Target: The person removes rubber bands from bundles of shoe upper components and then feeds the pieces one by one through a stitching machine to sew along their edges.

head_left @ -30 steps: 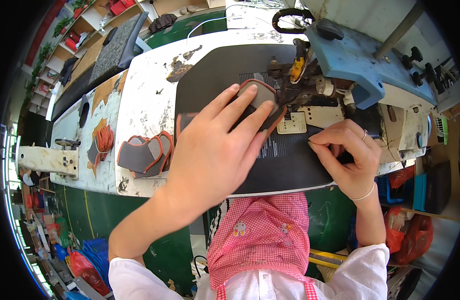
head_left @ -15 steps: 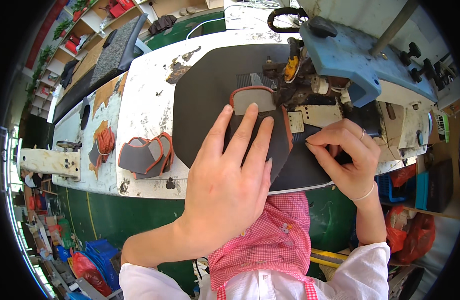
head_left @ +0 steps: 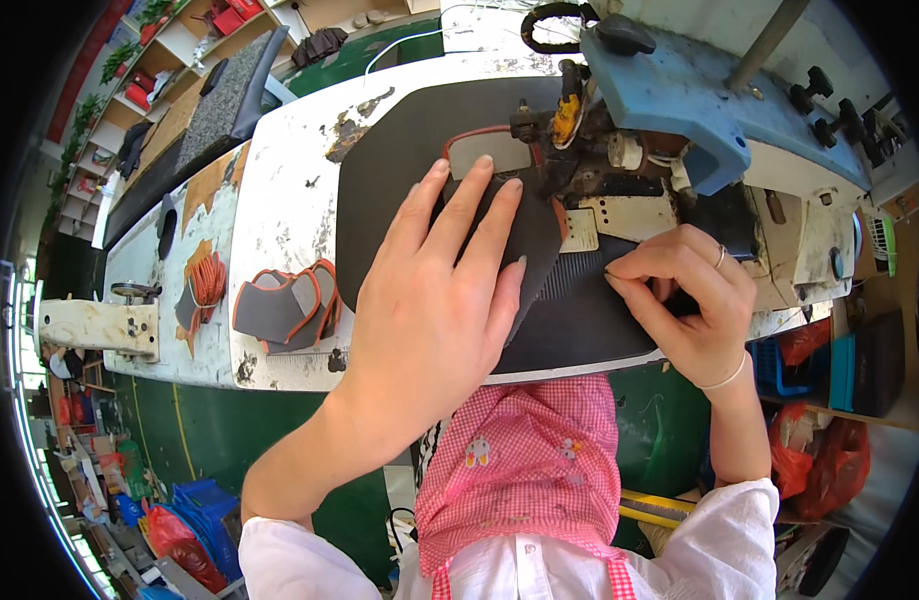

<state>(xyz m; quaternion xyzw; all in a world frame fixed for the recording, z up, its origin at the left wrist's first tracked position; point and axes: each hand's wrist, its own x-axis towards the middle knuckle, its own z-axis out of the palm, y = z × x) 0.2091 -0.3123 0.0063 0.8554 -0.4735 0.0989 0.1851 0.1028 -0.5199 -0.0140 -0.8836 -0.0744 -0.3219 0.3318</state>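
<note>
L grip (head_left: pixel 435 300) spread flat on dark shoe piece (head_left: pixel 515 235), long axis toward sewing machine (head_left: pixel 680 120); R grip (head_left: pixel 680 295) pinched.

The person wears a white shirt with long sleeves (head_left: pixel 725 535) and a pink checked apron (head_left: pixel 525 470). A ring (head_left: pixel 721 256) and a thin band (head_left: pixel 725 378) are on the right hand (head_left: pixel 685 300).

No screens, no signs. Red packs (head_left: pixel 140 95) on the shelves far upper left, boxy, small. Red plastic bags (head_left: pixel 815 455) low at right, crumpled, beside a blue crate (head_left: pixel 780 360). More red bags (head_left: pixel 175 535) and blue crates (head_left: pixel 205 497) on the floor, lower left.
</note>
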